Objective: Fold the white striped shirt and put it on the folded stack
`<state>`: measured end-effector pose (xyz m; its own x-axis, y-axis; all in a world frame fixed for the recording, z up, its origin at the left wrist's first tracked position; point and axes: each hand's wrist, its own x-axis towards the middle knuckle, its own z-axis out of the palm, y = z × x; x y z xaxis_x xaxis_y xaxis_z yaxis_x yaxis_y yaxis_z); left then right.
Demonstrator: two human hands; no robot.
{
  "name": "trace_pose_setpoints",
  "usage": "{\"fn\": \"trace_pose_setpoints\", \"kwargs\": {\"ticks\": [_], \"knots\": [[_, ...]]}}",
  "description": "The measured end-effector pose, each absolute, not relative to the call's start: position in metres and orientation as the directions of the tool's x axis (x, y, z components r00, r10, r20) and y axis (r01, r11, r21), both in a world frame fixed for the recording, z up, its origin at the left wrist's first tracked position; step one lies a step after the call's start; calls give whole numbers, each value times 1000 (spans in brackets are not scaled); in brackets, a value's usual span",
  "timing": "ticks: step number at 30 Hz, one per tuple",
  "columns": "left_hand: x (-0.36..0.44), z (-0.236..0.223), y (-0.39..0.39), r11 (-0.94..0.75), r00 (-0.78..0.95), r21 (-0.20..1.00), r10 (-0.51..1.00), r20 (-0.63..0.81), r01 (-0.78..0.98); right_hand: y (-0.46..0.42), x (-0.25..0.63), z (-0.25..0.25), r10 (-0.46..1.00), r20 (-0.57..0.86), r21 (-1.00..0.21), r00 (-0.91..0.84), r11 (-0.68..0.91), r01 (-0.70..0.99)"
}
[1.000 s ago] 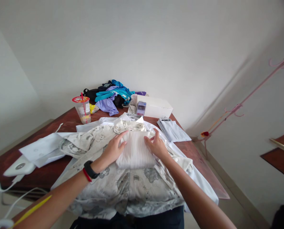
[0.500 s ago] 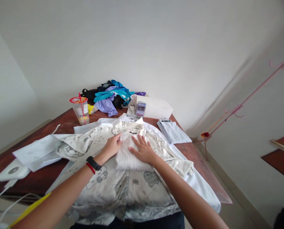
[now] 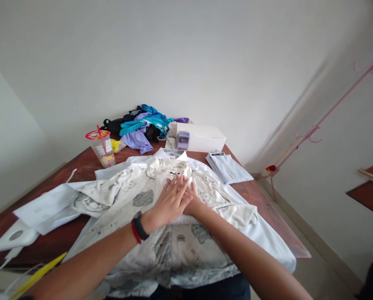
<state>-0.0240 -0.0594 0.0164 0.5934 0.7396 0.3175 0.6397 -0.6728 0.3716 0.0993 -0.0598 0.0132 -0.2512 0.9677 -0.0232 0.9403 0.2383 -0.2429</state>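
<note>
While flat, both hands' fingers (image 3: 180, 186) press striped cloth (image 3: 161, 183).

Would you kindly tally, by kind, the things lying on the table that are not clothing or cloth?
Plastic cup with red lid and straw: 1
White cardboard box: 1
White corded appliance at the left edge: 1
Total: 3

Soft even daylight, faint shadows, sharp centre, wide-angle stretched edges
</note>
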Motion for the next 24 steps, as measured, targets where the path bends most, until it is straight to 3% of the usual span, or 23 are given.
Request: {"fn": "trace_pose_setpoints", "kwargs": {"ticks": [9,17,24], "knots": [[-26,1,-59,-535,462,440,845,270,722,-56,98,-3,962,26,-180,-272,272,945],[-30,-5,-52,-341,327,554,936,127,760,-55,100,16,957,-138,-270,-256,213,939],[-45,-16,-46,-349,324,449,936,134,823,-63,100,14,979,-52,-337,-196,168,927]]}}
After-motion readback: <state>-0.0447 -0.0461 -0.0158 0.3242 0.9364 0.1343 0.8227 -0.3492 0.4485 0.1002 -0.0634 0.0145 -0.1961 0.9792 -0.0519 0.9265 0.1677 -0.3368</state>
